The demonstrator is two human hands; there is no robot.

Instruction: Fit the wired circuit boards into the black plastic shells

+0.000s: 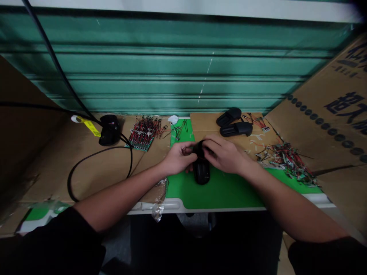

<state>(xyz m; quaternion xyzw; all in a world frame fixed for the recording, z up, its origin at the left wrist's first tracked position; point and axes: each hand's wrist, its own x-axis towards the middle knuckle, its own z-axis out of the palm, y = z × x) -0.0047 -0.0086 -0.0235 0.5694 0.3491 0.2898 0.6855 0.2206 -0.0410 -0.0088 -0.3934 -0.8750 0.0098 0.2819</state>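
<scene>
Over the green mat, both of my hands are closed around a glossy black plastic housing (202,173), oblong with a rounded near end. My left hand (178,157) grips its left side, thumb pressed near the middle. The fingers of my right hand (222,153) curl over the far right part and hide much of it. A thin dark reddish line shows between the hands; what it is I cannot make out. Beyond my right hand lie two similar black housings (236,129), one partly behind the other.
A green mat (226,194) covers the middle of the bench. Circuit boards with red and black wires (142,133) lie left, and a wire tangle (295,162) right. A black device (109,130) trails cables and a yellow tag (92,126). Cardboard (329,110) walls the right side.
</scene>
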